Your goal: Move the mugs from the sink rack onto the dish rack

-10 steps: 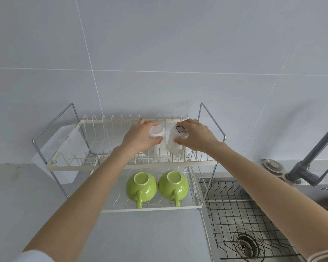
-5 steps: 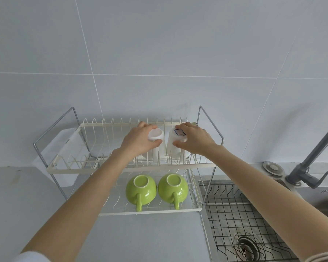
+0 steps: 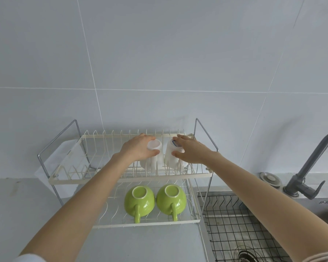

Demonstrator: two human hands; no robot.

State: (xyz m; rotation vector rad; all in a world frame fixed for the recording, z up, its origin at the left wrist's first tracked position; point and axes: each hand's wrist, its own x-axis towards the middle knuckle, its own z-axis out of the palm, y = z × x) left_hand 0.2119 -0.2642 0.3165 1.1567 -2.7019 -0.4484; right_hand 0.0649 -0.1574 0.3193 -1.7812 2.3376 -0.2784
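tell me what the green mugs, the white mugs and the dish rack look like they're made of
Green mugs: likely glazed ceramic, glossy with bright highlights and pale unglazed-looking foot rings. White mugs: matte white, ceramic or plastic; hard to tell. Dish rack: cream-coated wire tiers on a shiny chrome-like metal frame.

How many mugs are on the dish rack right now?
4. Two green mugs, left and right, sit upside down on the lower shelf. Two white mugs stand on the upper shelf, under the left hand and right hand.

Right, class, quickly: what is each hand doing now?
Left hand: closed on the left white mug.
Right hand: closed on the right white mug.
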